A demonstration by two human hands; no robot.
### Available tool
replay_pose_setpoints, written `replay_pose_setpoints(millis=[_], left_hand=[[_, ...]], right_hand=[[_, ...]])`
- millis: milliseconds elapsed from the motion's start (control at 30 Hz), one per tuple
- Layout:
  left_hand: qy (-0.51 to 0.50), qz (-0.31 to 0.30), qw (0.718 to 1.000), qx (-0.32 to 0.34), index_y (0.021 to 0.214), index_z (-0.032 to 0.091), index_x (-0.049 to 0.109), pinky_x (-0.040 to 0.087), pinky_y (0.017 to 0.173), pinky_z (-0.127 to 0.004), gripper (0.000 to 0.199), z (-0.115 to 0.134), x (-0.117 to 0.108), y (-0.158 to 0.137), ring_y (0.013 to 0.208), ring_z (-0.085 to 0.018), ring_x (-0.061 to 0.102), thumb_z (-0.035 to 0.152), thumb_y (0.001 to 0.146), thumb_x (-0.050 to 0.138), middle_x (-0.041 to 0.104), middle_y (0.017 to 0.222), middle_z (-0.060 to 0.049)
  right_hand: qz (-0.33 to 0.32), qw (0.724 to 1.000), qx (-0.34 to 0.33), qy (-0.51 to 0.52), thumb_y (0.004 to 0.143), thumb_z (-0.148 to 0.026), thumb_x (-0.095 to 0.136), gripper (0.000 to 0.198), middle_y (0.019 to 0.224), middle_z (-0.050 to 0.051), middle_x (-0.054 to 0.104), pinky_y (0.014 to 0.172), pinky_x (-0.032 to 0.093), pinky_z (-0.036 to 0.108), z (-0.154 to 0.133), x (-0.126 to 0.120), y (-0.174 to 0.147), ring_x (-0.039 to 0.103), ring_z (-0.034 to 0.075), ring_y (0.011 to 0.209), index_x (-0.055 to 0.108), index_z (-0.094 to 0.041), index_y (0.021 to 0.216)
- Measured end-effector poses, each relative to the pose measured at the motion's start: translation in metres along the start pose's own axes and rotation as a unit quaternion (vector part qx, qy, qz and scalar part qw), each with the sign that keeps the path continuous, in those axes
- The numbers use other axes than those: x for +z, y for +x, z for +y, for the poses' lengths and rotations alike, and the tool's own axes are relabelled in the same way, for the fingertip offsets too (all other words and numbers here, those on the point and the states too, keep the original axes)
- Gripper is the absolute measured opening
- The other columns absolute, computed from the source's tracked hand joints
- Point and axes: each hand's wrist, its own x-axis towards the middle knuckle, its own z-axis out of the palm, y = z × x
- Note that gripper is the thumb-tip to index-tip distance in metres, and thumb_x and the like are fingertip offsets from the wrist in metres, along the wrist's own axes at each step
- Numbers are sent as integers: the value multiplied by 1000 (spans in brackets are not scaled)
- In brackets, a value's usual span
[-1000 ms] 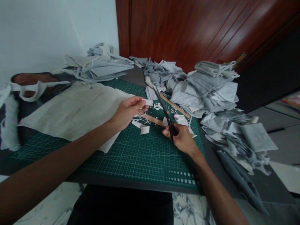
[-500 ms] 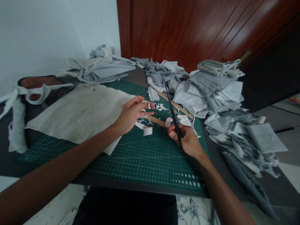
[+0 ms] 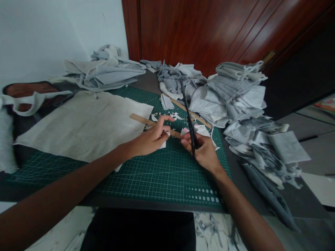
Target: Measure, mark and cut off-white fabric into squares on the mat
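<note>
My left hand is low over the green cutting mat. Its thumb and finger are closed at the end of a small white fabric scrap, partly hidden under the hand. My right hand grips a long, narrow dark tool, which looks like scissors seen edge-on, pointing away from me. A wooden ruler passes beneath my left hand toward my right fingers. Left of it lies a large pale cloth, spread flat. White offcuts are scattered between and beyond my hands.
Grey folded fabrics are stacked at the back right, with another heap of grey cloth pieces nearer. More cloth is piled by the wall. A second wooden strip lies behind the scissors. White straps lie far left.
My left hand has come down and its spread fingers have curled in to the scrap. The left part of the ruler has come into view over the cloth. My right hand still holds the scissors.
</note>
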Motion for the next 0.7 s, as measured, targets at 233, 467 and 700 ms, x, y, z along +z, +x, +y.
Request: replay_pose_setpoints(millis=[233, 467, 700], left_hand=[[-39, -61, 997, 15, 138, 22, 40, 52, 77, -31, 43, 8, 15, -5, 91, -20, 72, 20, 98, 54, 73, 99, -3], [-48, -92, 995, 12, 143, 23, 35, 51, 72, -29, 48, 8, 18, -6, 88, -18, 73, 20, 99, 55, 77, 103, -5], [-61, -80, 995, -3, 141, 22, 42, 52, 68, -26, 44, 2, 24, -7, 90, -18, 74, 23, 100, 58, 78, 110, -7]], right_hand=[[-29, 999, -19, -8, 75, -60, 85, 49, 64, -2, 58, 54, 41, 27, 0, 5, -2, 49, 13, 56, 77, -17, 96], [10, 1000, -26, 7, 81, -61, 80, 45, 67, -1, 62, 56, 44, 27, -5, 16, -4, 53, 14, 59, 74, -18, 94], [21, 999, -32, 2, 84, -62, 77, 44, 67, -1, 57, 56, 42, 26, 1, 21, -5, 48, 13, 58, 68, -19, 82]])
